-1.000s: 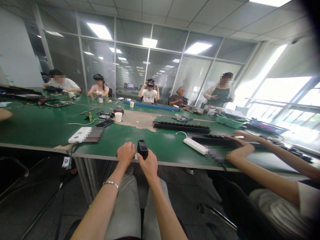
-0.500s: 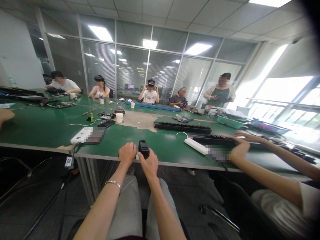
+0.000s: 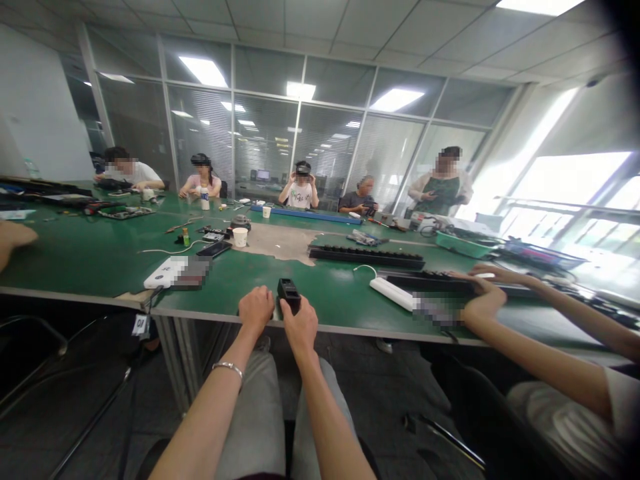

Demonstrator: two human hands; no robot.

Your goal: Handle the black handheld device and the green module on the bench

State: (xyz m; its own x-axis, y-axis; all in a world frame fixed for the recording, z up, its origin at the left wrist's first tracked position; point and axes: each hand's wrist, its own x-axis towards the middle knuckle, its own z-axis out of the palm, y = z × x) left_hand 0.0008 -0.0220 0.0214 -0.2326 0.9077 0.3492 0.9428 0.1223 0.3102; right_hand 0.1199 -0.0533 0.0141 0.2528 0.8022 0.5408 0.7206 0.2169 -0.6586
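Note:
My right hand (image 3: 300, 327) is wrapped around a small black boxy device (image 3: 289, 291), held upright at the table's front edge with its far end facing away from me. Its lower part is hidden by my fingers. Just to its left, my left hand (image 3: 257, 310) rests at the same edge with its fingers curled. Whatever those fingers may hold is hidden. A metal bracelet (image 3: 229, 366) circles my left wrist.
On the green table (image 3: 240, 280) lie a white power bank (image 3: 163, 272), a dark phone (image 3: 216, 249), a paper cup (image 3: 240, 237), a black toothed strip (image 3: 367, 256) and a white power strip (image 3: 393, 293). A co-worker's arms (image 3: 485, 300) reach in at right; several people sit opposite.
The black device has turned slightly in my right hand, and its bluish screen shows less. My left hand stays nearly where it was. The whole view has shifted a little.

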